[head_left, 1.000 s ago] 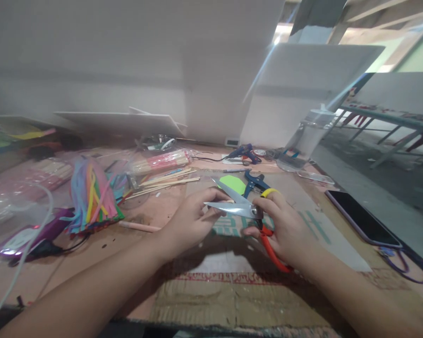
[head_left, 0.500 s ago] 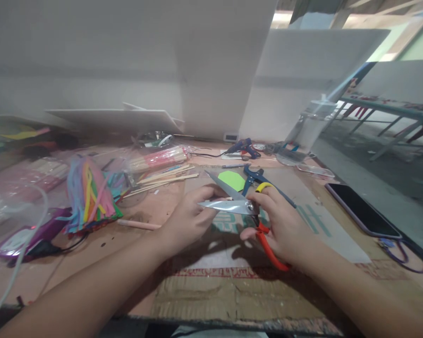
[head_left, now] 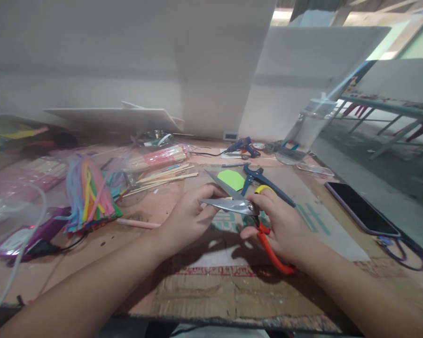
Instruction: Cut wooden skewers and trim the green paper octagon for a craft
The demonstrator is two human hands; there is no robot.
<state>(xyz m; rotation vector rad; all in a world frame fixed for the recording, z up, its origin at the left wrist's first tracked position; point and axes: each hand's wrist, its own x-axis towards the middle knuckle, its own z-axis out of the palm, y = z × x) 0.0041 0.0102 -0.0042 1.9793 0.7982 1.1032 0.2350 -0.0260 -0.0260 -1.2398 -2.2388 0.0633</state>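
My right hand [head_left: 282,220] is closed round the handles of a pair of scissors [head_left: 232,205], which have one red-orange loop and some yellow at the other. The blades are apart and point left, reaching my left hand [head_left: 193,211]. That hand is closed in a pinch at the blades. A small pale tip shows by its fingers, but I cannot make out what it holds. Just beyond the blades a lime-green paper octagon [head_left: 231,180] lies on a whitish sheet [head_left: 341,241] with green lettering. Dark blue pliers-like cutters [head_left: 264,180] rest beside the octagon.
Brown cardboard [head_left: 204,295] covers the table's front. To the left lie colourful pipe cleaners [head_left: 90,195], wooden sticks [head_left: 169,177] and a purple device [head_left: 38,234] with a cable. A glue gun [head_left: 243,146] and a clear container [head_left: 303,131] are behind; a phone [head_left: 363,209] lies right.
Both hands and the scissors keep nearly the same place. The red-orange handle loop has swung slightly down and right, away from the yellow one.
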